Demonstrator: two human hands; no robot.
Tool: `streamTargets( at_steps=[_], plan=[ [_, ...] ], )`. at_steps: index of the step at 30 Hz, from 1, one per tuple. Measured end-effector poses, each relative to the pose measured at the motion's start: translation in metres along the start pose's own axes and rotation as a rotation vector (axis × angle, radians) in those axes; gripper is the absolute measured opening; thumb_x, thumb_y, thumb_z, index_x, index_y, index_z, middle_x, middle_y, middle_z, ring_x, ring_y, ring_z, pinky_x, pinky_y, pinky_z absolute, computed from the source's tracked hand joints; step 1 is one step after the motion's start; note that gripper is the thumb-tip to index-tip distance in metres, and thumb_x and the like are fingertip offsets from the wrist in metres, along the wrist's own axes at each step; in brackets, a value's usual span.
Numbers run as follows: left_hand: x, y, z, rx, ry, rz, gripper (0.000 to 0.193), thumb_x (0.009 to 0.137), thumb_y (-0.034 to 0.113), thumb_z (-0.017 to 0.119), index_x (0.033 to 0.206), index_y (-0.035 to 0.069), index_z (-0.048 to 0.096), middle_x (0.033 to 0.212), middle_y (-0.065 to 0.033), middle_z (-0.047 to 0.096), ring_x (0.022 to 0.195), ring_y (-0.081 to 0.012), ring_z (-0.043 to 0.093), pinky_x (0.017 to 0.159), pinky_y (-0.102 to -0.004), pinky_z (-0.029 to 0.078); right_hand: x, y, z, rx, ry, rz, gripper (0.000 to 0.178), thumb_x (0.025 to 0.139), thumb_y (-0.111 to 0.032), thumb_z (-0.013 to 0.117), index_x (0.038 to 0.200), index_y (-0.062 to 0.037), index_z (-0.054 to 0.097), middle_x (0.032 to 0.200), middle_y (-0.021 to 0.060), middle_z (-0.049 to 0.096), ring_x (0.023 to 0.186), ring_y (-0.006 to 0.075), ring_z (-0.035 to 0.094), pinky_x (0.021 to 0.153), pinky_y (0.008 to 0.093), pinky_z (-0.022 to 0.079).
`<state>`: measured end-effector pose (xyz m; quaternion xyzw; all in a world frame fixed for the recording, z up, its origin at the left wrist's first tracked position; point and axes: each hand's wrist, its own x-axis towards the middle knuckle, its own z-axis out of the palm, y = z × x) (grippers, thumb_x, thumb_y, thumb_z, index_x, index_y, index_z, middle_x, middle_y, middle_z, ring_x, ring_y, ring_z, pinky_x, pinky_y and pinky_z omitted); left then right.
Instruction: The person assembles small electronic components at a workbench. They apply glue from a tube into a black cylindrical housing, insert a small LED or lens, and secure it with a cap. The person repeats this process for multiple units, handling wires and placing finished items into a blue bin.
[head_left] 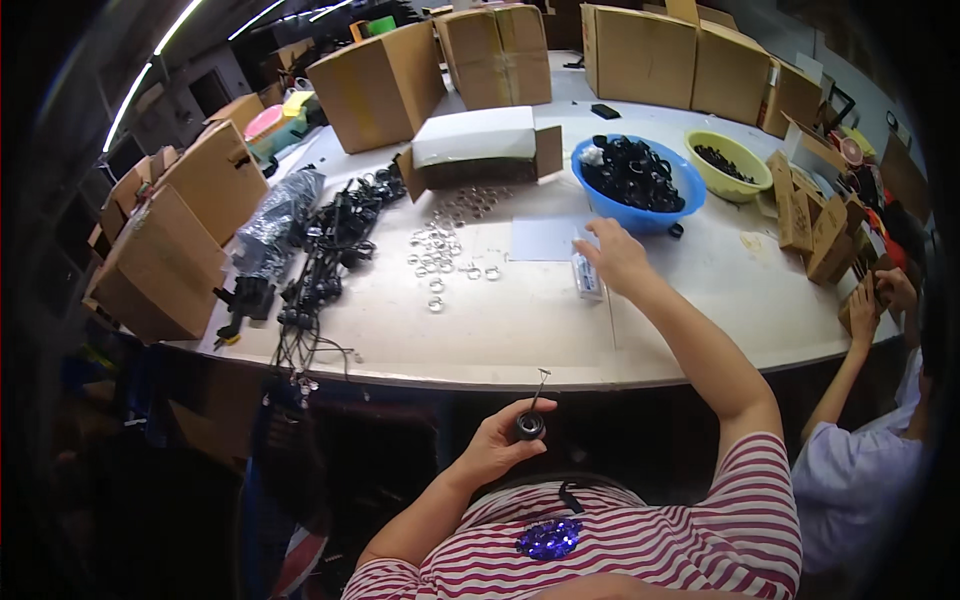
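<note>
In front of my body, off the table's near edge, my left hand point(490, 450) is closed around a small round black part point(530, 427) with a pale ring in its middle. A thin wire sticks up from it. My right hand point(622, 262) reaches over the table with thumb and fingers apart, and I see nothing between them. Just beside it lies a small clear and white box point(588, 280) with blue marks. A white sheet point(545, 240) lies left of the fingers. Several clear rings point(436, 250) are scattered farther left.
Beyond my right hand stand a blue bowl point(655, 214) of black parts and a yellow-green bowl point(742, 190). Black cabled parts point(325, 265) are heaped at left. An open carton point(475, 140) and tall cardboard boxes point(640, 55) line the back. Another person's hands point(865, 305) work at right.
</note>
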<state>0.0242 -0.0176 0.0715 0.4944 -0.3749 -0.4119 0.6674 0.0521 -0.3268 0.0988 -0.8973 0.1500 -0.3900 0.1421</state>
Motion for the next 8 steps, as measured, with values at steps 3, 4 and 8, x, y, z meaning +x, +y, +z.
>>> streamTargets(
  at_steps=[3,4,8],
  plan=[
    [0.0,0.005,-0.01,-0.039,0.057,0.116,0.051,0.083,0.02,0.062,0.126,0.003,0.041,0.082,-0.0007,0.048,0.068,-0.007,0.041,0.062,-0.0204,0.034,-0.023,-0.046,-0.046,0.474,-0.583,0.199,0.025,0.086,-0.026,0.052,0.086,-0.003,0.06,0.078,0.0075,0.06,0.07,0.019,0.056,0.067,0.0309,0.045],
    [0.002,0.008,-0.013,-0.101,0.064,0.153,0.052,0.085,0.024,0.059,0.128,0.003,0.038,0.083,-0.0013,0.047,0.067,-0.008,0.04,0.061,-0.0213,0.034,-0.043,-0.056,-0.058,0.838,-0.811,0.273,0.023,0.087,-0.026,0.052,0.086,-0.0042,0.061,0.077,0.0033,0.059,0.068,0.011,0.053,0.064,0.0264,0.044],
    [0.014,0.014,-0.01,-0.353,0.061,0.219,0.057,0.088,0.024,0.054,0.134,0.003,0.027,0.087,-0.0025,0.044,0.068,-0.0098,0.038,0.063,-0.0239,0.034,-0.102,-0.079,-0.085,0.714,-1.436,0.215,0.032,0.086,-0.035,0.054,0.098,-0.0056,0.061,0.086,0.0054,0.062,0.071,0.0114,0.056,0.063,0.0278,0.047]
  ],
)
